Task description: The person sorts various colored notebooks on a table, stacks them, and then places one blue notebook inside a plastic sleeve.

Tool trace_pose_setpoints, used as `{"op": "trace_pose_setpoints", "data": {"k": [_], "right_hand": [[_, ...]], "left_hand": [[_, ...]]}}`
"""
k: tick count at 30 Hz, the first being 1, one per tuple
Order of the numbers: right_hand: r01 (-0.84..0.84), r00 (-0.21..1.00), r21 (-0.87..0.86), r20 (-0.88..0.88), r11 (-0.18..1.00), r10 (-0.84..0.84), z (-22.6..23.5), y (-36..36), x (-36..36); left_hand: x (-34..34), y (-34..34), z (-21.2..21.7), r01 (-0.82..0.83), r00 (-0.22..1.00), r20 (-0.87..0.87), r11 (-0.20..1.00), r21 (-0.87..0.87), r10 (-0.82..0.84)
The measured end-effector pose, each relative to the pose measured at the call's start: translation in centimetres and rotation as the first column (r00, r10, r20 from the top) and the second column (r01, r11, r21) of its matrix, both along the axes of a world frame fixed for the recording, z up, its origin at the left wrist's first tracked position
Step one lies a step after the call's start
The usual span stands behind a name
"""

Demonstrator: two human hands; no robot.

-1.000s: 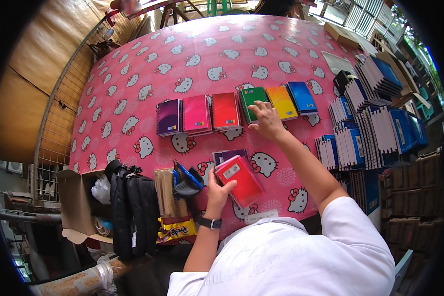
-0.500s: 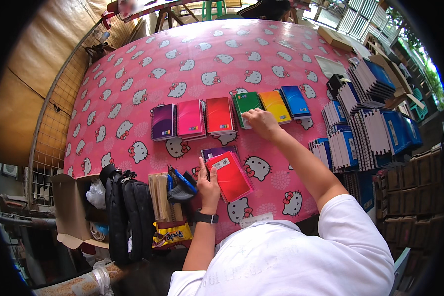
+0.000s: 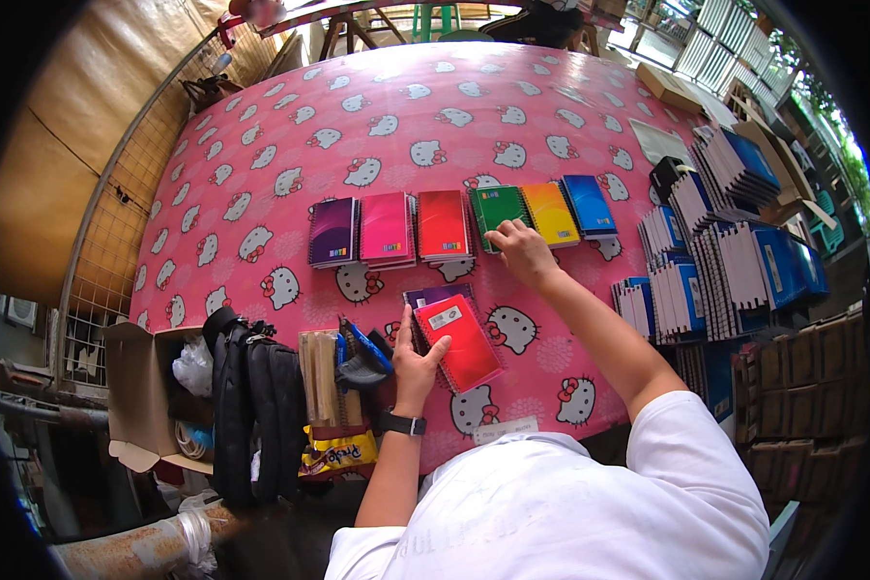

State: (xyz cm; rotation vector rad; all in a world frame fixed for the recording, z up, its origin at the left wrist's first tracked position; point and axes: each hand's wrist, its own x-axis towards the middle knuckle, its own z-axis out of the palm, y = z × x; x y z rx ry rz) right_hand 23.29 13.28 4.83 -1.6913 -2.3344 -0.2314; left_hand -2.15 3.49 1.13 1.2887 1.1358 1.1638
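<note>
Six small spiral notebooks make a row on the pink table: purple (image 3: pixel 333 232), pink (image 3: pixel 384 228), red (image 3: pixel 443 224), green (image 3: pixel 498 210), yellow (image 3: pixel 549 215) and blue (image 3: pixel 588 206). My right hand (image 3: pixel 524 253) has its curled fingers on the lower edge of the green one; the fingertips are partly hidden. Closer to me, a red notebook (image 3: pixel 462 348) with a white label lies tilted over a purple notebook (image 3: pixel 421 296). My left hand (image 3: pixel 418 365) grips its left side, thumb on the cover and fingers along the edge.
Stacks of blue-covered spiral notebooks (image 3: pixel 720 261) fill the table's right side. At the near left are a black bag (image 3: pixel 271 416), an open cardboard box (image 3: pixel 135 391), a yellow packet (image 3: pixel 340 452) and a dark blue-and-black item (image 3: pixel 362 358). A wire grid (image 3: pixel 116 242) borders the left.
The whole view has shifted slightly. My left thumb now reaches farther onto the red notebook's cover. My right hand stays at the green notebook's lower edge.
</note>
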Motion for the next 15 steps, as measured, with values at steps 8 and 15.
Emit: {"op": "trace_pose_setpoints", "data": {"k": [8, 15], "right_hand": [[-0.135, 0.989, 0.196, -0.026, 0.971, 0.142, -0.1, 2.4, -6.4], [-0.193, 0.963, -0.226, 0.144, 0.955, 0.229, 1.9, 4.4, -8.4]], "left_hand": [[-0.4, 0.0, -0.2, 0.026, 1.000, -0.014, 1.000, 0.010, -0.026], [-0.1, 0.1, -0.2, -0.021, 1.000, 0.020, 1.000, -0.009, 0.021]]}}
